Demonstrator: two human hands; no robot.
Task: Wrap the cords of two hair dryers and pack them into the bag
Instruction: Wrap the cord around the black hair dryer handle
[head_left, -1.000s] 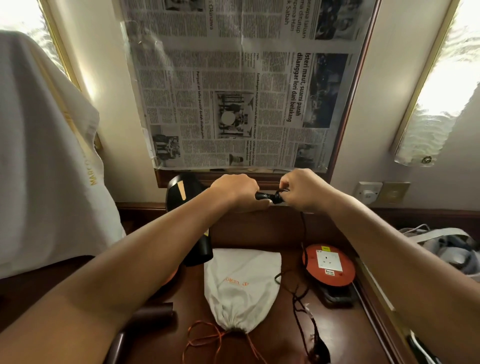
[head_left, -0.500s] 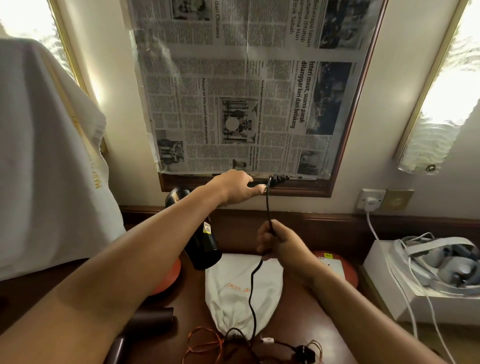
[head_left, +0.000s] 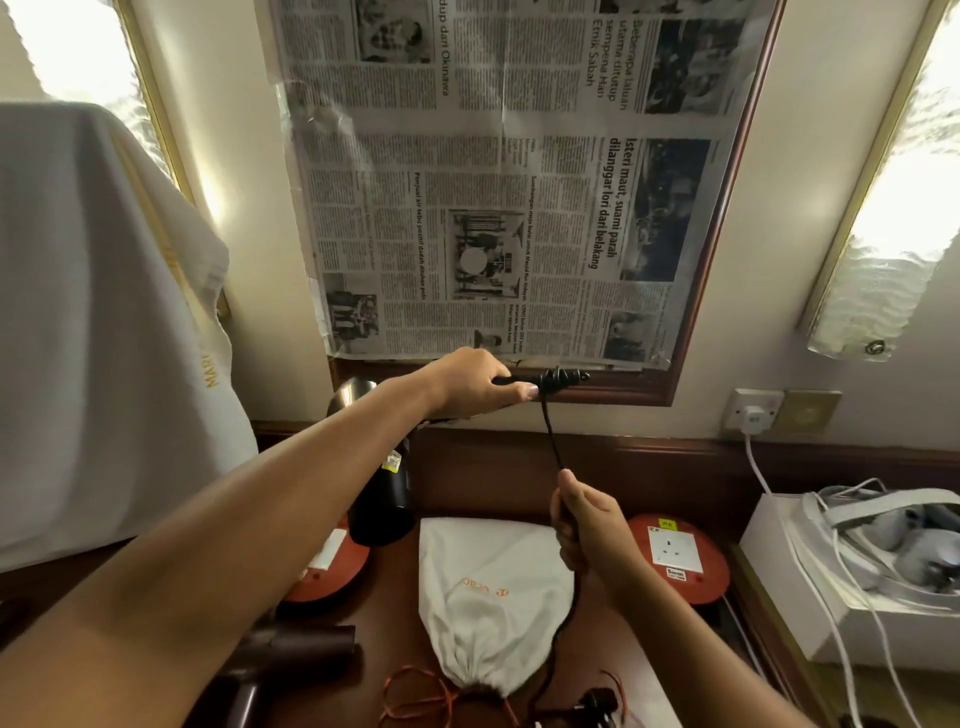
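Hair dryer (head_left: 382, 483) raised above the desk, handle gripped in my left hand (head_left: 470, 382), cord (head_left: 550, 434) looped at its end, running down into my closed right hand (head_left: 587, 525), white bag (head_left: 493, 592) lying below.

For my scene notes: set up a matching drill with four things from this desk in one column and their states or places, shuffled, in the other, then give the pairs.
1. left hand
2. right hand
3. white bag
4. second hair dryer

A. lies on the desk, drawstring end toward the camera
B. grips the raised dryer's handle
C. holds the black cord lower down
D. lies untouched at lower left

Pairs: 1-B, 2-C, 3-A, 4-D
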